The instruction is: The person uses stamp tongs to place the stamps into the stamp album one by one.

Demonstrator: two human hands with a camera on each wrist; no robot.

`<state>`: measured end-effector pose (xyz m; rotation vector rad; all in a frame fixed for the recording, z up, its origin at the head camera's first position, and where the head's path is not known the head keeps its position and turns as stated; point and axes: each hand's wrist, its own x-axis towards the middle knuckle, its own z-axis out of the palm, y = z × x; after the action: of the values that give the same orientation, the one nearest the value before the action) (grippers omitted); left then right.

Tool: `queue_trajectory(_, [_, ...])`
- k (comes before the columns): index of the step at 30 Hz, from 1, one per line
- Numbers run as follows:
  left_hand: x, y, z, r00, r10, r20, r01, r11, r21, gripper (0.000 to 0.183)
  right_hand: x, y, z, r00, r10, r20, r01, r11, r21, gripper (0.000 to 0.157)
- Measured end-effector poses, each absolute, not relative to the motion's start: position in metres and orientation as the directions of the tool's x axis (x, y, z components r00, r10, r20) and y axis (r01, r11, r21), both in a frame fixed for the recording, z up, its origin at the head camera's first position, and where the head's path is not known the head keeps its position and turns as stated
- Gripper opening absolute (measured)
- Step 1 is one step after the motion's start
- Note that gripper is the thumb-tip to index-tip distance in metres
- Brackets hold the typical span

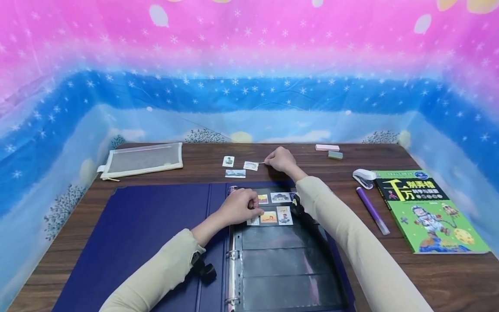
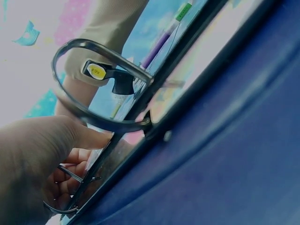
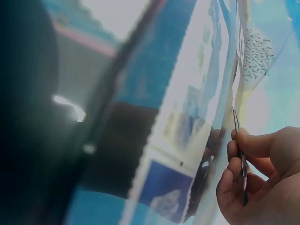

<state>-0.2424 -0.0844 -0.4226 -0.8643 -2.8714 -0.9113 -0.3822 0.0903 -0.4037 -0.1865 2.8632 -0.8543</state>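
My right hand [image 1: 281, 159] pinches metal tweezers [image 3: 243, 173], their tips at the edge of a small pale stamp [image 1: 251, 165] beyond the album. Beside it lie a portrait stamp [image 1: 228, 161] and a wide landscape stamp [image 1: 235, 173]. An open blue ring binder [image 1: 156, 229] spreads before me, with a black pocket page [image 1: 288, 260] on its right side. Over the page's upper left my left hand [image 1: 238, 206] rests with fingers loosely bent, thumb by an orange stamp [image 1: 268, 216]. Several stamps fill the top two pocket rows, partly covered by my hands.
A mesh zip pouch [image 1: 144, 158] lies at the back left. Pink [image 1: 327, 147] and green [image 1: 335, 154] blocks sit at the back right. A white stapler [image 1: 364, 177], purple marker [image 1: 373, 211] and green book [image 1: 436, 212] lie right of the binder. Its metal rings [image 2: 89, 42] stand up.
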Motion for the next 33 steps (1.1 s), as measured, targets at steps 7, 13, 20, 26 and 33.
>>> queue_trajectory(7, [-0.242, -0.082, -0.42, -0.844, 0.508, 0.171, 0.513, 0.674, 0.531, 0.026, -0.385, 0.095, -0.398, -0.987, -0.124, -0.101, -0.051, 0.842, -0.537, 0.024])
queue_trajectory(13, [-0.243, -0.083, -0.422, -0.841, 0.509, 0.184, 0.521, 0.67, 0.529, 0.026, -0.383, 0.114, -0.387, -0.989, -0.127, -0.07, -0.066, 0.822, -0.566, 0.027])
queue_trajectory(20, [-0.241, -0.087, -0.423, -0.852, 0.496, 0.168, 0.499, 0.674, 0.545, 0.025, -0.367, 0.146, -0.378, -0.983, -0.167, -0.072, -0.094, 0.808, -0.581, 0.027])
queue_trajectory(26, [-0.241, -0.089, -0.421, -0.854, 0.491, 0.173, 0.5, 0.679, 0.537, 0.023, -0.338, 0.176, -0.375, -0.955, -0.295, -0.03, -0.228, 0.797, -0.559, 0.024])
queue_trajectory(33, [-0.242, -0.084, -0.422, -0.846, 0.5, 0.183, 0.511, 0.666, 0.543, 0.023, -0.301, 0.209, -0.382, -0.922, -0.386, -0.035, -0.315, 0.799, -0.512, 0.018])
